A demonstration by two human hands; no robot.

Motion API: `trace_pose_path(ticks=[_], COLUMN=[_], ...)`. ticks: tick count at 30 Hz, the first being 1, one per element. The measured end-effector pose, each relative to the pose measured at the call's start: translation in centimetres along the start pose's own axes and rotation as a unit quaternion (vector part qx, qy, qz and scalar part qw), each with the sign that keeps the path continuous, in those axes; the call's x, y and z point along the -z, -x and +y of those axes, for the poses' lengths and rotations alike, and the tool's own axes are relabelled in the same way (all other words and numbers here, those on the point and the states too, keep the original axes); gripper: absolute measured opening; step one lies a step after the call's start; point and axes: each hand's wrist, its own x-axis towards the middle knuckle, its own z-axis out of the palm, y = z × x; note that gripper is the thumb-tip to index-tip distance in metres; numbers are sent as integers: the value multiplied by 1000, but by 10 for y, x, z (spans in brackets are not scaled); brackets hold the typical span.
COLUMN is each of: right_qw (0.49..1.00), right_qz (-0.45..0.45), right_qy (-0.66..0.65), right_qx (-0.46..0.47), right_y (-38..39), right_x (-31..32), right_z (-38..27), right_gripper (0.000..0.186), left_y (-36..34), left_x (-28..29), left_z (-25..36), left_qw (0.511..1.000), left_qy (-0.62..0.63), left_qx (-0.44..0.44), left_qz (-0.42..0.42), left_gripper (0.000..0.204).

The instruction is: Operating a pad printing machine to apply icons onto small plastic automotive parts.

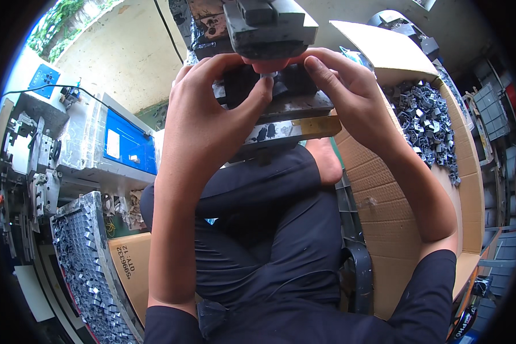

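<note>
A machine head (269,28) hangs at top centre with a red pad (266,64) underneath. Below the pad, a small light grey piece (268,75) sits over a dark fixture (292,86). My left hand (212,117) curls beside the fixture, its thumb tip at the small piece and its index finger reaching behind the pad. My right hand (350,94) is curled at the fixture's right, thumb raised near the pad and fingertips partly hidden, so what it grips is unclear. A metal base block (286,129) lies beneath the fixture.
An open cardboard box (467,200) of small grey parts (421,120) stands right. At left are a machine cabinet with a blue panel (129,143), a tray of small parts (89,269) and a carton (129,266). My crossed legs (258,223) are below the fixture, one bare foot showing.
</note>
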Motion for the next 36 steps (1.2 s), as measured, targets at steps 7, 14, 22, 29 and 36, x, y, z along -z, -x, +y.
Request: trace_pose_path(ticks=[7, 14, 22, 29, 36], right_qw=[1000, 1000, 1000, 1000, 1000], right_qz=[3, -5, -5, -7, -5], right_qy=[-9, -26, -11, 2, 24], right_qx=[-10, -5, 3, 1, 9], right_y=[1, -1, -1, 0, -2], right_x=[-1, -1, -1, -1, 0], right_z=[0, 3, 4, 3, 4], right_gripper=[32, 31, 31, 30, 27], left_y=[-1, 1, 2, 3, 3], left_x=[1, 0, 1, 1, 5], left_z=[4, 1, 3, 3, 4], left_qw=[1000, 1000, 1000, 1000, 1000], left_qy=[6, -14, 4, -3, 13], left_qx=[22, 9, 29, 23, 10], left_qz=[-14, 2, -4, -7, -11], left_gripper=[44, 52, 54, 47, 43])
